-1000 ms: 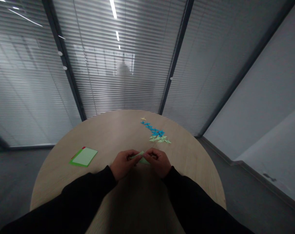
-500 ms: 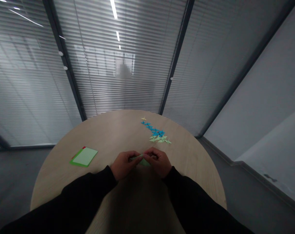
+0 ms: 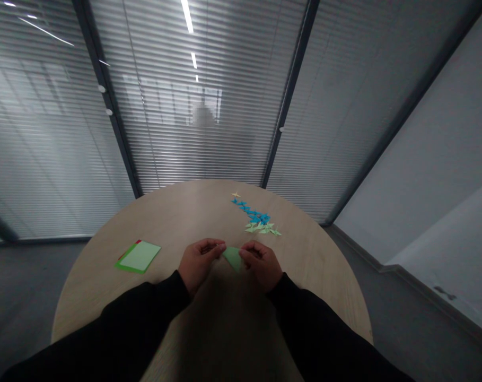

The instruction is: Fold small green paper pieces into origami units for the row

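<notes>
Between my hands is a small folded piece of light green paper (image 3: 233, 257), roughly triangular with its point toward me. My left hand (image 3: 199, 260) pinches its left corner between thumb and fingertips. On the opposite corner, my right hand (image 3: 262, 263) pinches with thumb and index finger. Beyond my right hand lie several folded light green paper pieces (image 3: 263, 228) with pointed wings, like origami cranes. A line of blue folded paper pieces (image 3: 259, 217) runs away from them, ending at a single yellow one (image 3: 236, 194).
On the left of the round wooden table (image 3: 177, 207) lies a stack of square paper (image 3: 140, 256), pale green on top with green and red edges showing. Behind the table's far edge stands a glass partition with blinds (image 3: 201, 154). A white wall (image 3: 435, 201) is at the right.
My hands have drawn apart slightly. More of the green paper's folded triangle now shows between them. The other papers have stayed in place.
</notes>
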Demonstrator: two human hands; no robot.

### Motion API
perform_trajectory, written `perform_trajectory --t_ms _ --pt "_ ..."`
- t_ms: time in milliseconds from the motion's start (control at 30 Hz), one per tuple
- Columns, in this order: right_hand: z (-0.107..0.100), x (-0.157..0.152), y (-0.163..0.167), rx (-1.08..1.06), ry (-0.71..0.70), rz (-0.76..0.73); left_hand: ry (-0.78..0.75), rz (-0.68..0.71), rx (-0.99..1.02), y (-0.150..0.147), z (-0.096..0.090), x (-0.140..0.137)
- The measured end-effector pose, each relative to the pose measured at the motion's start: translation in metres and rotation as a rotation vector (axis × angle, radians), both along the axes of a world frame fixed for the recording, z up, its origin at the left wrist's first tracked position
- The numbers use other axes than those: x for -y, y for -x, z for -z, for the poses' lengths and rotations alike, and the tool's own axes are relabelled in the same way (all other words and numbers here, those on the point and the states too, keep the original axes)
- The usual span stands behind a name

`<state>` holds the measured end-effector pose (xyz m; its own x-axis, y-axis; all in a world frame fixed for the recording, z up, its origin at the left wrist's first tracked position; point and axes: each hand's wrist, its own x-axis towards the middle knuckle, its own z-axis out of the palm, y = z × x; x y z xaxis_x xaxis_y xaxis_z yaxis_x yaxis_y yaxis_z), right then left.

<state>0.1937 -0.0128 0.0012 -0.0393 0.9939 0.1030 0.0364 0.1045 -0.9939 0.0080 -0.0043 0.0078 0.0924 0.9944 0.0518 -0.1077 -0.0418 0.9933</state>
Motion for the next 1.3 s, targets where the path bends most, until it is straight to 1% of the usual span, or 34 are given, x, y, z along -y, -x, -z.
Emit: perform_trajectory --t_ms 100,167,267,367,400,467,633,767,900,967,1033,1133,1200,1300 --pt "-0.001 0.0 0.0 -0.01 -0.002 -0.007 0.015 -0.035 0.036 0.0 0.002 0.0" --pt "-0.001 0.0 0.0 -0.014 -0.003 -0.016 0.046 -0.024 0.083 0.0 0.005 -0.002" --pt "0.001 0.0 0.001 -0.023 0.003 -0.006 0.087 0.038 0.181 -0.003 0.009 -0.003" --pt "0.001 0.0 0.003 -0.049 0.014 0.027 0.089 0.119 0.229 -0.008 0.009 -0.002" --pt "0.001 0.001 0.004 -0.055 0.019 0.032 0.077 0.127 0.218 -0.009 0.008 -0.001" --pt "0.001 0.003 0.007 -0.044 0.026 0.021 0.025 0.083 0.149 -0.01 0.006 0.0" --pt "0.0 0.009 0.015 0.044 -0.006 -0.029 -0.176 -0.064 -0.141 -0.009 0.001 0.002" --pt "-0.001 0.012 0.022 0.032 -0.002 -0.01 -0.256 -0.107 -0.31 -0.012 0.001 0.004" --pt "-0.002 0.013 0.025 -0.004 -0.003 -0.007 -0.303 -0.163 -0.482 -0.013 0.0 0.005" --pt "-0.002 0.013 0.025 -0.01 0.011 -0.006 -0.314 -0.171 -0.505 -0.012 -0.001 0.005" --pt "-0.001 0.013 0.024 -0.015 0.026 0.012 -0.307 -0.142 -0.469 -0.012 -0.003 0.006" --pt "0.001 0.011 0.022 -0.035 0.027 0.07 -0.243 -0.022 -0.361 -0.012 -0.002 0.006" --pt "0.003 0.01 0.02 -0.051 0.027 0.097 -0.203 0.032 -0.332 -0.012 -0.001 0.005" --pt "0.006 0.009 0.02 -0.056 0.021 0.096 -0.215 -0.003 -0.356 -0.011 0.0 0.005"
